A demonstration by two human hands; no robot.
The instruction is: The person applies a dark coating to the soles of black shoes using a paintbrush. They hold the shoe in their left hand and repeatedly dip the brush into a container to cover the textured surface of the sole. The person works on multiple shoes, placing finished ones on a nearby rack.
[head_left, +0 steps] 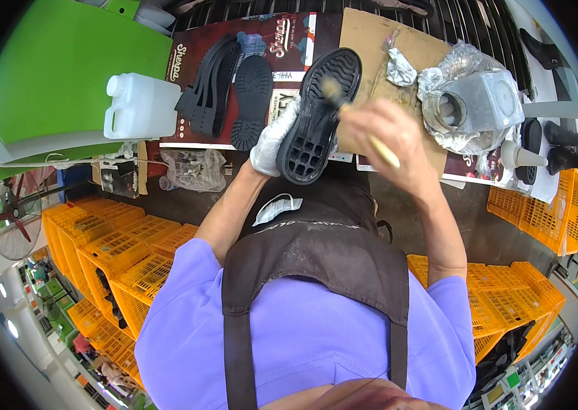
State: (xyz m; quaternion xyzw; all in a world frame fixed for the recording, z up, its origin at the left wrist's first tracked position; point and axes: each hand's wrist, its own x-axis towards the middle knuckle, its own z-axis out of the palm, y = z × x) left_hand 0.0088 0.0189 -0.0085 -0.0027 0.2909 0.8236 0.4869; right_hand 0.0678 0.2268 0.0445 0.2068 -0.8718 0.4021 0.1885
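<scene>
My left hand (272, 145), in a white glove, grips a black shoe sole (306, 130) by its left edge, above the front of the worktable. The sole's hollow inner side faces up, with a grid of square pockets at its near end and wavy ridges at its far end. My bare right hand (390, 133) is closed round the handle of a brush (331, 89). The pale bristles are over the sole's middle, blurred; whether they touch cannot be told. Left of my gloved hand lie a flat dark outsole (253, 96) and several stacked black sole pieces (208, 92).
A white jug (142, 108) stands at the left. On the right are brown cardboard (364, 51), a crumpled white rag (400, 70), a clear wide-mouthed container (484, 102) in plastic film, and a nozzle bottle (523, 157). Orange crates (115, 246) flank me; a fan (16, 215) stands far left.
</scene>
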